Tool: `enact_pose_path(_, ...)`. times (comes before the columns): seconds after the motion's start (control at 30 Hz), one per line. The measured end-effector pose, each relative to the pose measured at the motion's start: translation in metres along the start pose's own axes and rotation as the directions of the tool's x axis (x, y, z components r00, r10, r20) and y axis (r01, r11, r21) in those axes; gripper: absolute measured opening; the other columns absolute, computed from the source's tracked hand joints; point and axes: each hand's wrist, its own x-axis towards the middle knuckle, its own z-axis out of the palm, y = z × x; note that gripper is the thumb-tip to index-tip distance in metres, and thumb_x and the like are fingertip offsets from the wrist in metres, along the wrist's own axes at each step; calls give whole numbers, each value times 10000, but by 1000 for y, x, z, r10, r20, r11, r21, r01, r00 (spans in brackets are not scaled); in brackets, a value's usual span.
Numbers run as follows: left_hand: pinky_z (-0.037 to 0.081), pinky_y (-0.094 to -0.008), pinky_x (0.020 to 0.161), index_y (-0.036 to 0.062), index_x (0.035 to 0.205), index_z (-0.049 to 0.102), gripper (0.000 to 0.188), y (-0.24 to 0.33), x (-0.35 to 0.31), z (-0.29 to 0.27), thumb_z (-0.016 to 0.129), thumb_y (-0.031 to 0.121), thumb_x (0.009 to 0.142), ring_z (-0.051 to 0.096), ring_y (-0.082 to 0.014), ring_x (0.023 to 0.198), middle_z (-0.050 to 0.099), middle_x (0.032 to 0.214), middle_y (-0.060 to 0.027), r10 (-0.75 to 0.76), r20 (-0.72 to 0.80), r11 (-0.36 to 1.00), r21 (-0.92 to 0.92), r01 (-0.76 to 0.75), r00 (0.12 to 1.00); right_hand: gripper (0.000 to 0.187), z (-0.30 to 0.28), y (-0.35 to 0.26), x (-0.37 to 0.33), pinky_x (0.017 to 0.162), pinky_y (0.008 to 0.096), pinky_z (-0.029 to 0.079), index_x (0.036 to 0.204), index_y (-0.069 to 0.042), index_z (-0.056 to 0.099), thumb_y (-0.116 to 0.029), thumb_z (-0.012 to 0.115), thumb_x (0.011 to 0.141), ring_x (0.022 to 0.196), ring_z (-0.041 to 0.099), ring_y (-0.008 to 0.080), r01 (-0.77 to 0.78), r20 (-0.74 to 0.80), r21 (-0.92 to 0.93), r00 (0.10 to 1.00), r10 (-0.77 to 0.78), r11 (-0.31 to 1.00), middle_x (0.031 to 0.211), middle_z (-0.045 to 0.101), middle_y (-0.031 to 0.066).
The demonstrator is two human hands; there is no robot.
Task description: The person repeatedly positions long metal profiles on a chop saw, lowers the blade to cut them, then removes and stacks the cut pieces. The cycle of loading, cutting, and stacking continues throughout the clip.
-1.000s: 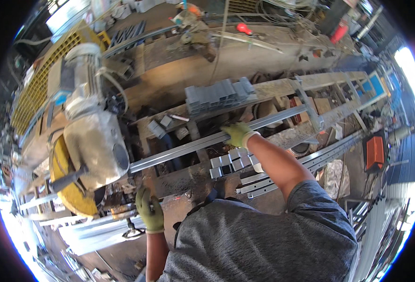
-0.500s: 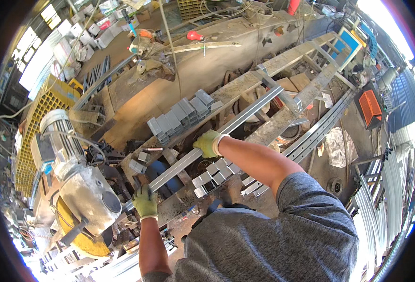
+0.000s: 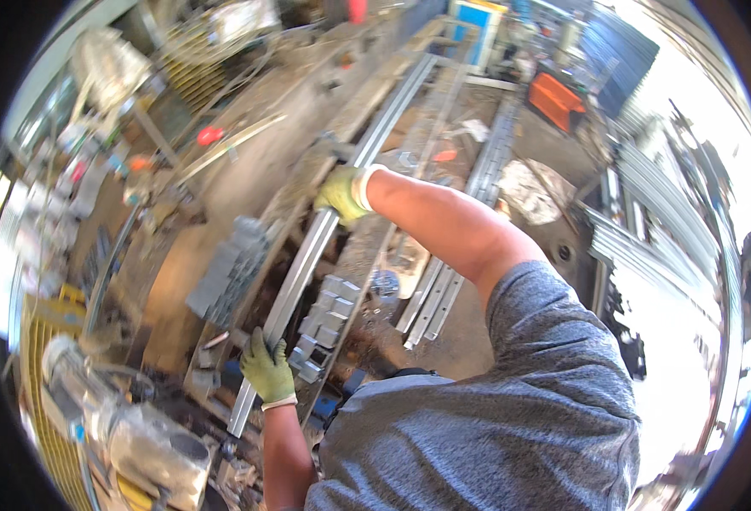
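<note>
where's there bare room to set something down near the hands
A patch of brown floor looks bare, between the metal rails and the grey shirt. It's crowded around the long metal tube: the left hand and right hand are on it, stacked grey pieces left, short pieces right.

Heathered grey short-sleeved shirt (image 3: 486, 409); yellow-green gloves (image 3: 266, 372), white cuffs (image 3: 362, 188)

Metal profile (image 3: 300, 271) between 2 tube groups (image 3: 232, 271), left and right; machine (image 3: 150, 450) at lower left.
</note>
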Motion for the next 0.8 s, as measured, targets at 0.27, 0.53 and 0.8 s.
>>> enact_pose_path(0.27, 527, -630, 1234, 69, 1726, 692, 724, 107, 11, -76, 898, 352, 1092, 698, -501, 1445, 752, 1590, -251, 338, 11, 889, -333, -315, 941, 601, -26, -67, -301, 1148, 591, 624, 1446, -260, 886, -322, 1008, 860, 1294, 825, 432, -426, -199, 24, 885, 421, 905, 1311, 900, 124)
enact_pose_path(0.53, 534, -625, 1212, 66, 1712, 700, 768, 153, -50, -148, 919, 394, 1052, 716, -517, 1381, 778, 1553, -254, 754, 15, 586, -467, -662, 657, 641, 45, -304, -561, 1079, 592, 644, 1487, -236, 862, -335, 1006, 870, 1235, 835, 445, -715, -204, 209, 635, 745, 667, 1282, 886, 134)
enact_pose_path(0.8, 559, -612, 1174, 61, 1549, 790, 731, 129, -27, -154, 1021, 264, 886, 737, -496, 1334, 810, 1472, -216, 862, 221, 504, -456, -733, 455, 633, 138, -486, -750, 1208, 610, 579, 1536, -195, 811, -275, 971, 929, 1330, 757, 456, -863, -212, 309, 348, 913, 400, 1355, 852, 134)
